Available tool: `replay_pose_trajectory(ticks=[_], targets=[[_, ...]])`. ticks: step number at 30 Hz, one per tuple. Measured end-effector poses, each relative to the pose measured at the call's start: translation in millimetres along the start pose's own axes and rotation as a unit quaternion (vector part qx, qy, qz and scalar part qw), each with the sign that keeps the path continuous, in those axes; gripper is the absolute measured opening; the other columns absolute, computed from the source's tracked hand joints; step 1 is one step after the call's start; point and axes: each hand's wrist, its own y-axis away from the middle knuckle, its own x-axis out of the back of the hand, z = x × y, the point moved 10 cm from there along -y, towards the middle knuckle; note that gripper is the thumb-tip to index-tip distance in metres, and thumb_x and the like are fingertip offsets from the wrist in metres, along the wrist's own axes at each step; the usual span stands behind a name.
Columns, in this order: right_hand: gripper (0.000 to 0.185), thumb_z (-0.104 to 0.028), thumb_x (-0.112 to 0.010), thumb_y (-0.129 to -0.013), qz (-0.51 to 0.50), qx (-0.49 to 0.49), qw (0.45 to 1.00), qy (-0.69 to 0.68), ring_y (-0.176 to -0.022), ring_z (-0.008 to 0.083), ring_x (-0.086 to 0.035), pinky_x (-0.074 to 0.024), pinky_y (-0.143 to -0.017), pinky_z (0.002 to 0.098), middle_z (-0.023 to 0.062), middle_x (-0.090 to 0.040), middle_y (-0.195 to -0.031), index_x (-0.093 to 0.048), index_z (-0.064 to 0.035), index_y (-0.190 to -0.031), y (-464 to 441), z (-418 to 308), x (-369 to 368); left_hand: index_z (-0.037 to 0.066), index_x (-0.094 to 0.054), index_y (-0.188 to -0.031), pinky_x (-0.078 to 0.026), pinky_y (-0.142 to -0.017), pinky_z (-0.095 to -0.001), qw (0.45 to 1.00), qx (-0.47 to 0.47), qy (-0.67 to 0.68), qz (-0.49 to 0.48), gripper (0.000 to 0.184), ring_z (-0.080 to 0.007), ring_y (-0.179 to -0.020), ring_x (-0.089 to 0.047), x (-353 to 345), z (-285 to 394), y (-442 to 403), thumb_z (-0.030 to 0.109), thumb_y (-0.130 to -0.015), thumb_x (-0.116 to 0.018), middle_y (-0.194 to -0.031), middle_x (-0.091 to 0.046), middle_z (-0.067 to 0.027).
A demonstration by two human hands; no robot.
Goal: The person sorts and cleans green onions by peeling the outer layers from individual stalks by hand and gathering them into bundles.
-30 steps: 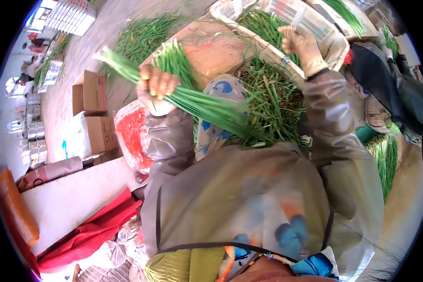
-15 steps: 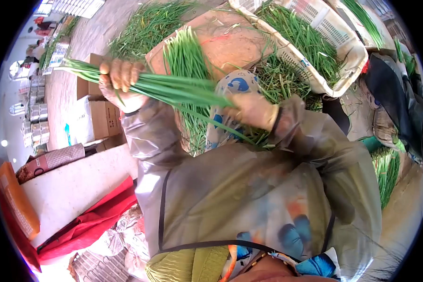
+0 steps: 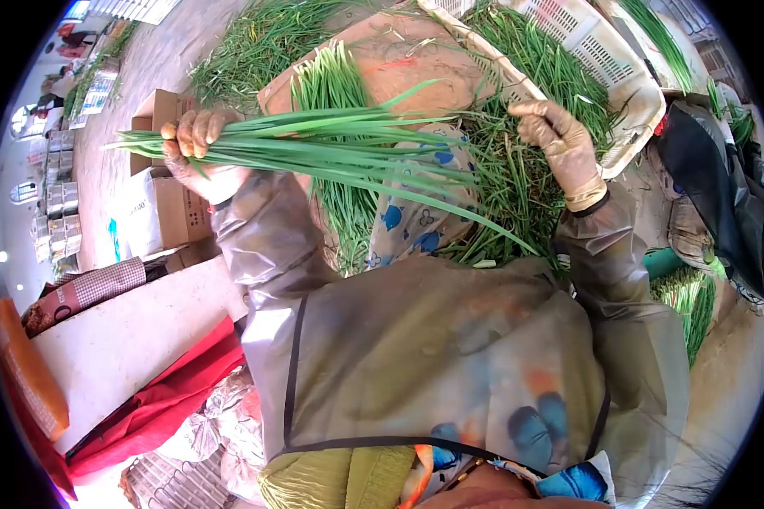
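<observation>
R hand [image 3: 562,151] now off leaf bunch [image 3: 297,140], out nr crate [image 3: 641,89], bunch prob. fanned wider, earlier blur

No words or nos. can be read b/c the grey letters on the white bag [image 3: 138,227], the tiny dark marks on the brown box [image 3: 178,202] beside it & the pale print on the orange pack [image 3: 27,369] are all too small or too blurry to make out.

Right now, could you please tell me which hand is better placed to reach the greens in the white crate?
Probably the right hand: it appears free and is near the white crate of greens. The left hand grips a bunch of stalks, farther away.
</observation>
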Motion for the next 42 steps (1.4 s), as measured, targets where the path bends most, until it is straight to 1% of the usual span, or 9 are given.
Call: replay_pose_trajectory(ticks=[6, 14, 18, 20, 28, 31, 39, 41, 42], targets=[[0.016, -0.007, -0.049, -0.088, -0.071, -0.136, 0.985, -0.082, -0.070, 0.0061, -0.048, -0.0427, -0.066, 0.0198, -0.0015, -0.055, -0.082, -0.059, -0.0011, -0.100, 12.8, 76.0, -15.5, 0.008, -0.053, -0.082, -0.035, -0.058, -0.0228, 0.996, 0.003, -0.092, 0.004, 0.009, -0.0067, -0.051, -0.042, -8.2, 47.3, -15.5, 0.009, -0.076, -0.061, -0.058, -0.044, 0.0042], [0.010, -0.008, -0.059, -0.080, -0.076, 0.151, 0.976, 0.138, -0.083, 0.0242, -0.060, -0.0472, -0.074, 0.0305, 0.0097, -0.063, -0.089, -0.063, -0.0050, -0.089, 8.7, -25.2, -83.5, 0.009, -0.054, -0.082, -0.037, -0.057, -0.0232, 0.998, -0.059, -0.022, -0.013, 0.002, -0.0054, -0.050, -0.044, -0.5, 49.8, -10.6, 0.011, -0.081, -0.055, -0.057, -0.046, 0.0050], [0.018, -0.012, -0.059, -0.080, -0.039, 0.135, 0.974, 0.178, -0.082, 0.0243, -0.060, -0.0471, -0.073, 0.0312, 0.0101, -0.062, -0.093, -0.061, -0.0057, -0.097, 3.4, -7.9, -87.4, 0.009, -0.054, -0.084, -0.039, -0.059, -0.0219, 0.997, -0.051, -0.014, -0.048, 0.004, -0.0043, -0.052, -0.046, 8.0, 50.2, -5.2, 0.012, -0.082, -0.054, -0.058, -0.047, 0.0054], [0.024, -0.002, -0.058, -0.079, -0.082, -0.016, 0.988, 0.127, -0.089, 0.0161, -0.056, -0.0451, -0.079, 0.0271, 0.0103, -0.059, -0.105, -0.057, -0.0011, -0.104, 1.5, 20.0, -96.6, 0.009, -0.054, -0.085, -0.039, -0.059, -0.0218, 0.997, -0.060, -0.027, -0.045, 0.004, -0.0044, -0.052, -0.046, 14.5, 49.4, 1.2, 0.013, -0.083, -0.053, -0.059, -0.048, 0.0054], [0.018, -0.010, -0.065, -0.070, -0.149, 0.070, 0.958, 0.235, -0.087, 0.0223, -0.057, -0.0439, -0.077, 0.0288, 0.0095, -0.060, -0.095, -0.057, -0.0038, -0.085, -5.8, 17.1, -130.9, 0.007, -0.053, -0.088, -0.036, -0.055, -0.0246, 0.993, -0.051, -0.099, 0.034, 0.008, -0.0087, -0.052, -0.042, 16.1, 50.4, 5.0, 0.014, -0.086, -0.050, -0.060, -0.044, 0.0027], [0.019, -0.024, -0.060, -0.078, -0.061, 0.052, 0.984, 0.158, -0.079, 0.0258, -0.060, -0.0468, -0.069, 0.0330, 0.0105, -0.063, -0.086, -0.062, -0.0064, -0.086, -10.2, 36.7, -95.8, 0.005, -0.053, -0.094, -0.033, -0.049, -0.0249, 0.924, 0.037, -0.343, 0.168, 0.016, -0.0105, -0.050, -0.039, 55.7, 72.5, 4.3, 0.018, -0.086, -0.050, -0.060, -0.042, 0.0006], [0.016, -0.019, -0.061, -0.081, -0.004, -0.220, 0.962, 0.160, -0.070, 0.0150, -0.058, -0.0460, -0.064, 0.0267, 0.0079, -0.062, -0.078, -0.062, -0.0038, -0.087, 23.7, 153.9, 3.2, 0.009, -0.048, -0.104, -0.037, -0.044, -0.0253, 0.791, 0.348, -0.287, 0.413, 0.024, -0.0115, -0.049, -0.045, 242.4, -51.2, 64.3, 0.011, -0.082, -0.057, -0.064, -0.052, -0.0035], [0.014, -0.018, -0.061, -0.081, 0.021, -0.183, 0.969, 0.163, -0.071, 0.0149, -0.059, -0.0461, -0.064, 0.0264, 0.0073, -0.063, -0.078, -0.062, -0.0048, -0.087, 36.1, 154.2, 21.6, 0.011, -0.047, -0.110, -0.042, -0.050, -0.0272, 0.753, 0.231, -0.527, 0.320, 0.036, -0.0144, -0.059, -0.051, 297.2, -49.3, 50.6, 0.006, -0.078, -0.062, -0.076, -0.056, -0.0049], [0.015, -0.019, -0.060, -0.081, 0.017, -0.163, 0.969, 0.187, -0.072, 0.0172, -0.060, -0.0467, -0.064, 0.0279, 0.0081, -0.064, -0.079, -0.063, -0.0063, -0.089, 36.8, 140.8, 22.8, 0.008, -0.049, -0.113, -0.046, -0.065, -0.0307, 0.715, 0.065, -0.678, 0.159, 0.043, -0.0204, -0.072, -0.056, 274.5, -48.9, 27.0, 0.004, -0.073, -0.065, -0.088, -0.056, -0.0055]])
